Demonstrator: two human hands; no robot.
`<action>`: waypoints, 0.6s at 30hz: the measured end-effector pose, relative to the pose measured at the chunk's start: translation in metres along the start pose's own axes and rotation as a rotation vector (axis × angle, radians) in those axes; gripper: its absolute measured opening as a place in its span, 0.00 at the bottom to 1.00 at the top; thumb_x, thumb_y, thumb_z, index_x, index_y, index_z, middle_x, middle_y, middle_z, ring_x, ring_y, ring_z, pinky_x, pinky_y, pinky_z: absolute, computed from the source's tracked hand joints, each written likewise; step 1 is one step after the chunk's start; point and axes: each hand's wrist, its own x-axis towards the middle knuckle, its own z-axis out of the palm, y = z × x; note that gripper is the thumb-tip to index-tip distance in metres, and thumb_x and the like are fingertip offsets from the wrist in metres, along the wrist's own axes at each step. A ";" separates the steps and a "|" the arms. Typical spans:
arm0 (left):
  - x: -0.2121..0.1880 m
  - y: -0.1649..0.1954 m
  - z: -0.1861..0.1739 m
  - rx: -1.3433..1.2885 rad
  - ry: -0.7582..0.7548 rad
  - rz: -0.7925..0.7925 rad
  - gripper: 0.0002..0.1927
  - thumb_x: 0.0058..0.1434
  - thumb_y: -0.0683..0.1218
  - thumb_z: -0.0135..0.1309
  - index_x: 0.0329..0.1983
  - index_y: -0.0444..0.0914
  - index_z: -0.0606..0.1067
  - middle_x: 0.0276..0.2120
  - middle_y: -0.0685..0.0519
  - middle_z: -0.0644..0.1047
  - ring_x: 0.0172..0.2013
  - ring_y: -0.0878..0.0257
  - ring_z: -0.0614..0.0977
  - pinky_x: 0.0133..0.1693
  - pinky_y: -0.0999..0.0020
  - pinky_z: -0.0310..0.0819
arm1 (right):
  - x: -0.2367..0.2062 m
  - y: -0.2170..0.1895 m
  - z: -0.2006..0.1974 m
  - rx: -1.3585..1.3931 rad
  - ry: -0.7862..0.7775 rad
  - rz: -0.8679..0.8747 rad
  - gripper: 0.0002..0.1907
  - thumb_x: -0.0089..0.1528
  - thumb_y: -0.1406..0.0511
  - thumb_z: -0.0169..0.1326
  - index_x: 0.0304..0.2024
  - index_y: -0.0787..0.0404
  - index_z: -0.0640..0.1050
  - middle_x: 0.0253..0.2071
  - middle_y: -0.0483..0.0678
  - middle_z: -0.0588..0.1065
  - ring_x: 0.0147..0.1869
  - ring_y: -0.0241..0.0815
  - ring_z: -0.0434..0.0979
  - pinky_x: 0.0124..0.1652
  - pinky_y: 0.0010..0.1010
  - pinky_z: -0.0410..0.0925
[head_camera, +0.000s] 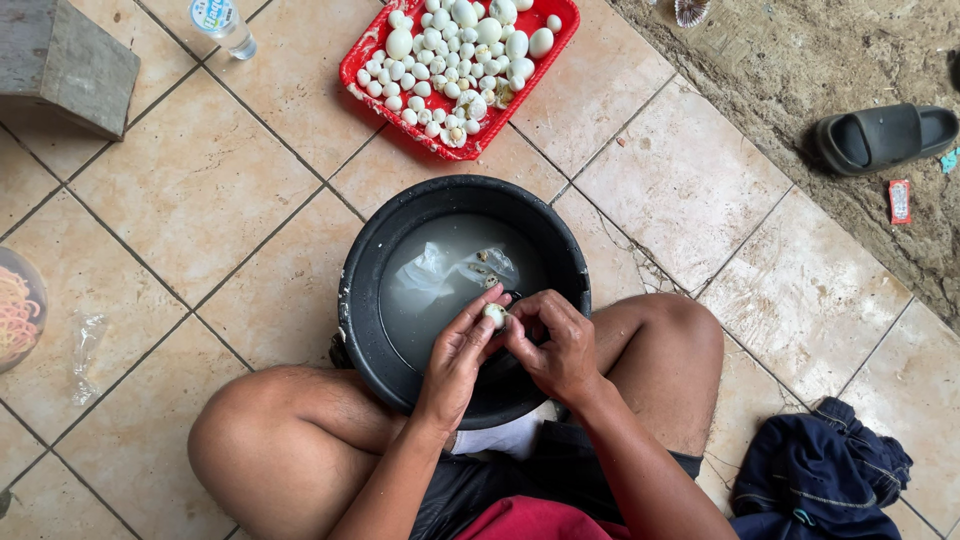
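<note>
- Head view: left hand (455, 362) and right hand (550, 345) meet above the black basin's (365, 265) near rim.
- Both hands' fingertips pinch one small white egg (493, 315).

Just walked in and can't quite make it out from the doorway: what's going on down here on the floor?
A person sits cross-legged on the tiled floor, both hands over a black bucket of cloudy water. The left hand and right hand together hold one small white egg, fingertips working at its shell. Bits of shell float in the water. Beyond the bucket, a red tray is heaped with peeled white eggs, small and large.
</note>
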 end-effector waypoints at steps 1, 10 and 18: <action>0.000 -0.001 0.000 -0.002 0.000 -0.021 0.19 0.69 0.45 0.47 0.63 0.40 0.72 0.56 0.54 0.78 0.54 0.69 0.79 0.58 0.71 0.74 | -0.001 0.000 -0.001 0.016 -0.028 -0.029 0.06 0.58 0.70 0.63 0.35 0.64 0.78 0.30 0.48 0.75 0.28 0.36 0.73 0.28 0.26 0.67; 0.000 -0.004 -0.012 -0.272 0.042 0.113 0.13 0.72 0.44 0.48 0.56 0.36 0.74 0.53 0.50 0.76 0.55 0.64 0.78 0.59 0.66 0.73 | 0.010 -0.011 0.001 -0.011 0.236 0.152 0.06 0.61 0.72 0.60 0.41 0.64 0.78 0.36 0.48 0.76 0.30 0.37 0.76 0.31 0.26 0.70; 0.003 -0.016 0.001 -0.145 0.115 0.188 0.10 0.71 0.40 0.51 0.55 0.35 0.74 0.53 0.49 0.77 0.55 0.65 0.76 0.60 0.68 0.68 | 0.013 -0.016 -0.009 -0.030 0.023 -0.183 0.10 0.58 0.69 0.66 0.41 0.62 0.81 0.39 0.48 0.80 0.42 0.46 0.78 0.43 0.34 0.71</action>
